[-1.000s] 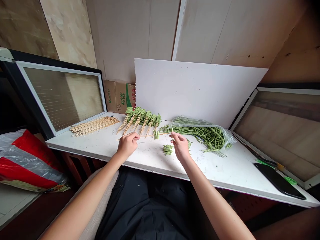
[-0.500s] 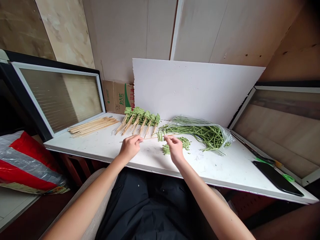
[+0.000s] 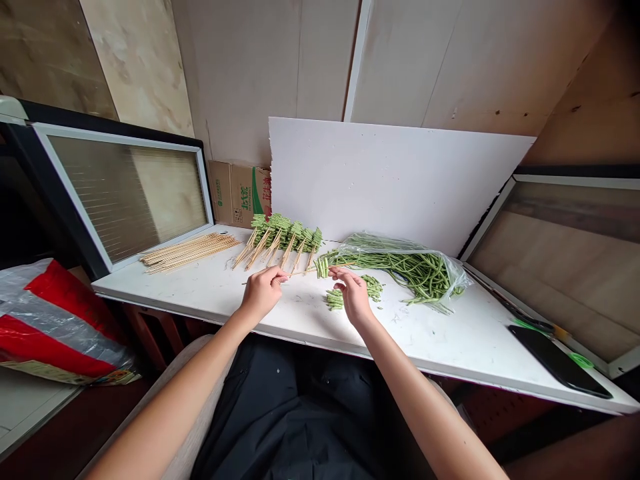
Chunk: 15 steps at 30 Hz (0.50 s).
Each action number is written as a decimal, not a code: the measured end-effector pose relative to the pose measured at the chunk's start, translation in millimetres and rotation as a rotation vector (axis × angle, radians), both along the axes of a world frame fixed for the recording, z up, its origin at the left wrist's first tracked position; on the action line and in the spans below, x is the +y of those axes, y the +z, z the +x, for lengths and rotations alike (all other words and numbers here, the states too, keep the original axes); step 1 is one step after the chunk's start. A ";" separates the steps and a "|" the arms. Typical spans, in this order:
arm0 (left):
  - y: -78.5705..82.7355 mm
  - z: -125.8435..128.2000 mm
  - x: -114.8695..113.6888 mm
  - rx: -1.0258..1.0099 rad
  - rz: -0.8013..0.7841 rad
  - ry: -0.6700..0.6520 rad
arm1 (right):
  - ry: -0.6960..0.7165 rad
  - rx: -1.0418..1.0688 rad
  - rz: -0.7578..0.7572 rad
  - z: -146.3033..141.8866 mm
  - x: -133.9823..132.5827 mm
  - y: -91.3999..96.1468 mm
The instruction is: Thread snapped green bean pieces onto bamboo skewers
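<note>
My left hand (image 3: 263, 293) is closed on the near end of a thin bamboo skewer (image 3: 300, 272) that points right and carries a few short green bean pieces (image 3: 323, 267). My right hand (image 3: 353, 292) hovers just right of those pieces, thumb and forefinger pinched near the skewer's tip; what they hold is too small to name. Under and beside the right hand lies a small heap of cut bean pieces (image 3: 370, 287). Behind it, a clear plastic bag of long green beans (image 3: 415, 267) lies on the white tabletop (image 3: 450, 340).
Finished bean skewers (image 3: 283, 233) fan out at the back. Bare skewers (image 3: 187, 250) lie in a pile at left. A white board (image 3: 400, 180) leans on the wall, a cardboard box (image 3: 237, 193) beside it. A black phone (image 3: 557, 360) lies at right; framed glass panels stand on both sides.
My right hand came down and left from above the skewer's tip to the cut pieces, then back to the tip. The bean pieces on the skewer sit further right along it.
</note>
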<state>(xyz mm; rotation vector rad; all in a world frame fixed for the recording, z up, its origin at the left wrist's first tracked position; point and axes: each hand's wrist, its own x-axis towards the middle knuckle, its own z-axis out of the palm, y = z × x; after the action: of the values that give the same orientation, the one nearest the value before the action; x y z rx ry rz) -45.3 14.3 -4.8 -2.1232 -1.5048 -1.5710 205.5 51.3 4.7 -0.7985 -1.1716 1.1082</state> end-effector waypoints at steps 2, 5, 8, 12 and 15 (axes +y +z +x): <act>-2.0 -3.6 2.4 0.005 -0.005 0.004 | -0.032 -0.132 0.000 10.5 8.2 -0.1; -4.6 -8.6 5.3 0.017 -0.017 0.018 | -0.094 -0.389 0.074 33.3 26.2 -6.1; -6.1 -11.8 7.2 0.033 -0.027 0.025 | -0.156 -0.708 0.189 54.8 43.3 -19.4; -6.7 -13.2 8.4 0.059 -0.050 0.039 | -0.199 -1.089 0.240 67.1 53.3 -38.5; -7.3 -13.1 8.7 0.075 -0.055 0.043 | -0.178 -1.228 0.250 66.2 53.5 -46.5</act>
<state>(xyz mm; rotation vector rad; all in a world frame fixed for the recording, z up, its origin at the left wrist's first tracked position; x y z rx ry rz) -58.4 23.0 -12.1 -2.1376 -1.5758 -1.4360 271.7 104.8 -41.8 -1.4051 -2.1229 0.2089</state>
